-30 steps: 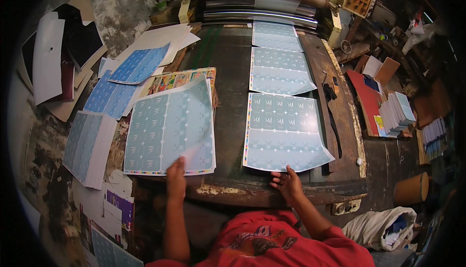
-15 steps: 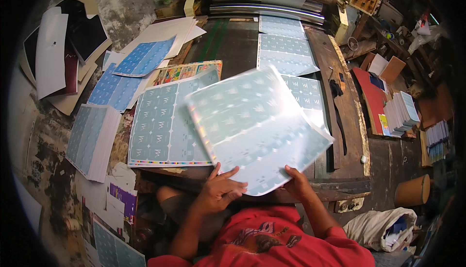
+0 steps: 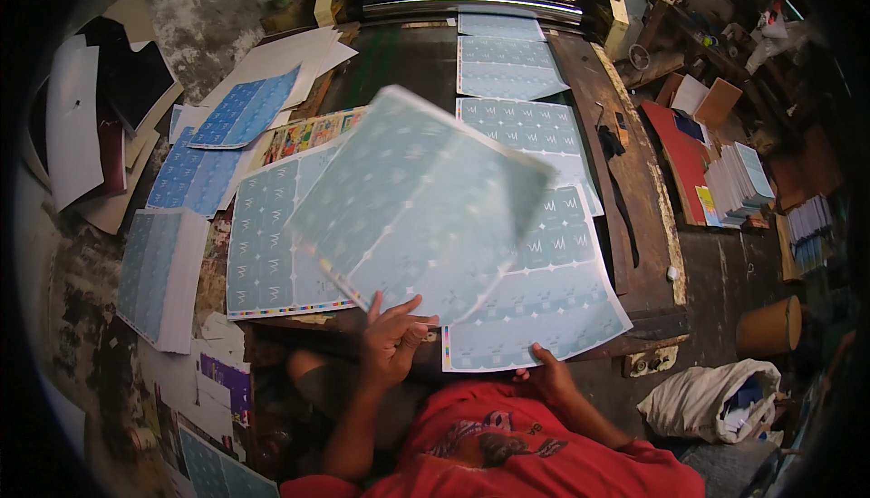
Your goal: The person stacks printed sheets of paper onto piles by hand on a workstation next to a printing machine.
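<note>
A pale blue-green printed sheet (image 3: 426, 199), blurred and tilted, is raised over the table by its lower edge in my left hand (image 3: 394, 344). Below it and to the right, my right hand (image 3: 548, 376) pinches the near edge of a second printed sheet (image 3: 544, 308), thumb on top. That second sheet overhangs the table's front edge, partly covered by the first. Left of the raised sheet lies a stack of similar printed sheets (image 3: 263, 253), its right part hidden behind it. Further sheets (image 3: 521, 122) lie overlapped in a row leading up to the rollers.
Metal rollers (image 3: 471, 9) span the far end of the dark feed table (image 3: 362, 77). Blue printed sheets (image 3: 240, 113) and a thick paper stack (image 3: 159, 271) stand at left. A dark strap (image 3: 621, 199) lies along the right side. A white sack (image 3: 711, 403) is at lower right.
The raised sheet has swung left and upward in my left hand, away from the sheet in my right hand. That second sheet now shows against the row's near end. The view has shifted slightly.
</note>
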Motion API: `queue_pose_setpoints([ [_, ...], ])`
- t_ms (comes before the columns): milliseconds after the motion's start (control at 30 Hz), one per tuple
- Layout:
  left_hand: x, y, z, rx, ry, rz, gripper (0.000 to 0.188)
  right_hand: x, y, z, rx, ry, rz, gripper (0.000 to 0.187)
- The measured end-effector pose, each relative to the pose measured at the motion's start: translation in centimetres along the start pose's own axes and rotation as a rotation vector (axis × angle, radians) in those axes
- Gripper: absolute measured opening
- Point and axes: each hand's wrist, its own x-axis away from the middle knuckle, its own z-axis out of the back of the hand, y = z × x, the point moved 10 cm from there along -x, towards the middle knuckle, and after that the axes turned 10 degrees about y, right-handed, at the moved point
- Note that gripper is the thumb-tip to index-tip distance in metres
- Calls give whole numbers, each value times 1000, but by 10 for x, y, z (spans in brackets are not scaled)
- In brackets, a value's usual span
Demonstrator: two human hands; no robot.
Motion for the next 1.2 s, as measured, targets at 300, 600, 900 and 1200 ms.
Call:
queue_pose_setpoints([
  [300, 28, 11, -30, 313, -356, 310, 31, 12, 21, -3, -256, -175, -78, 42],
  [600, 36, 23, -40, 542, -464, 347, 26, -16, -19, -29, -261, -154, -37, 43],
  [900, 28, 25, -46, 547, -448, 343, 25, -41, -58, -42, -245, -82, 51, 43],
  [1200, 17, 11, -58, 514, -398, 318, 34, -56, -68, -49, -288, 8, 169, 44],
])
